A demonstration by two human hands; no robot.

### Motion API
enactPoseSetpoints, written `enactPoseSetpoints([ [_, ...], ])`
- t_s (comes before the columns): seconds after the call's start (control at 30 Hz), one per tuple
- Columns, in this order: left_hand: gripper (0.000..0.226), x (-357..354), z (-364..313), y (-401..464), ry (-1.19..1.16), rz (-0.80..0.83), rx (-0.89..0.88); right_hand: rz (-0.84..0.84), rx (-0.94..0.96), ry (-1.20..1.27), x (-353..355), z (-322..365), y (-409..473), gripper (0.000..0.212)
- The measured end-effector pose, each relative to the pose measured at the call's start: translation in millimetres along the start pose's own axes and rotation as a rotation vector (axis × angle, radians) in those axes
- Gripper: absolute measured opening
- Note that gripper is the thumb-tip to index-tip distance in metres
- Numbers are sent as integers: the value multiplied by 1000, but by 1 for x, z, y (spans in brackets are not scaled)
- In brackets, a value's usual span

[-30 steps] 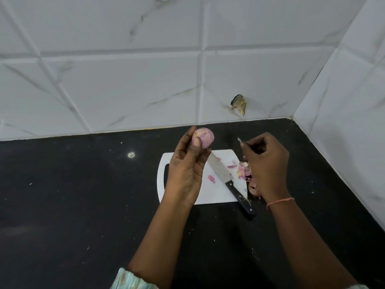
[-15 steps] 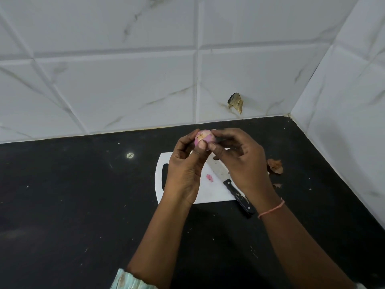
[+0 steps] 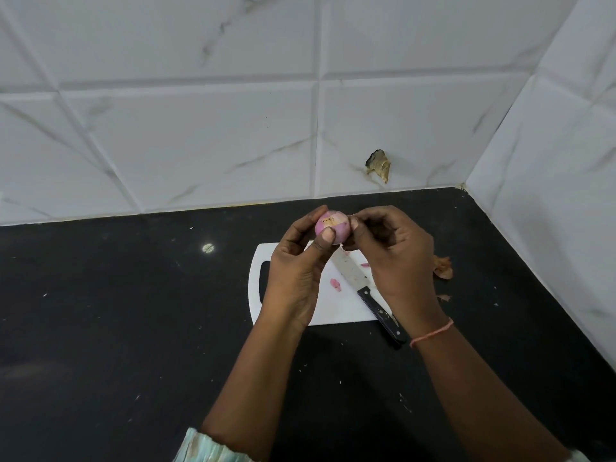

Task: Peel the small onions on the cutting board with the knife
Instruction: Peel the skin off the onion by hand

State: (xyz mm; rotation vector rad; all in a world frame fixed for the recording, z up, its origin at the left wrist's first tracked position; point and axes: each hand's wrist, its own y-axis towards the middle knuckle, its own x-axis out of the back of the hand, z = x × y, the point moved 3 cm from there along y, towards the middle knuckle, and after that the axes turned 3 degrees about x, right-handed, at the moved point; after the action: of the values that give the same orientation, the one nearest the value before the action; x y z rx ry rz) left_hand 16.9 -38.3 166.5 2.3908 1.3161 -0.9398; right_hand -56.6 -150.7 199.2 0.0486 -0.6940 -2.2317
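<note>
The left hand (image 3: 293,271) grips a small pink onion (image 3: 333,226) w/ thumb and fingers, held above the white cutting board (image 3: 336,308). The right hand (image 3: 393,258) pinches at the onion's right side. The knife (image 3: 363,288) lies diagonal on the board, untouched, handle over the black worktop (image 3: 116,311). Peel scraps (image 3: 442,268) lie to the right.

Knife (image 3: 361,287) and peels (image 3: 442,267) beneath hands.

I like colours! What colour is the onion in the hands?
Pink-purple onion with a yellowish patch, seen in the head view.
</note>
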Motion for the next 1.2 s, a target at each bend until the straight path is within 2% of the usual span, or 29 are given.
enactPoseSetpoints([
  [0.1,48,-2,-4,0,-27,28,-26,41,-52,109,-1,0,0,19],
  [0.2,50,-2,-6,0,-24,41,-28,177,-18,108,-3,1,1,32],
  [0.27,51,0,-6,1,-22,56,-32,204,-5,78,-4,1,1,34],
  [0.4,56,3,-7,2,10,73,-69,201,7,75,-4,1,1,28],
  [0.57,46,7,-10,2,150,40,-178,182,89,2,-4,3,1,10],
  [0.7,44,5,-16,0,214,74,-198,171,14,56,-5,6,0,19],
  [0.87,57,7,-18,-3,211,108,-157,298,30,-16,-4,9,2,31],
  [1.03,64,9,-19,-1,208,94,-155,386,87,-9,-5,17,4,26],
  [1.2,61,6,-18,-3,196,73,-166,365,97,10,-6,16,4,22],
])
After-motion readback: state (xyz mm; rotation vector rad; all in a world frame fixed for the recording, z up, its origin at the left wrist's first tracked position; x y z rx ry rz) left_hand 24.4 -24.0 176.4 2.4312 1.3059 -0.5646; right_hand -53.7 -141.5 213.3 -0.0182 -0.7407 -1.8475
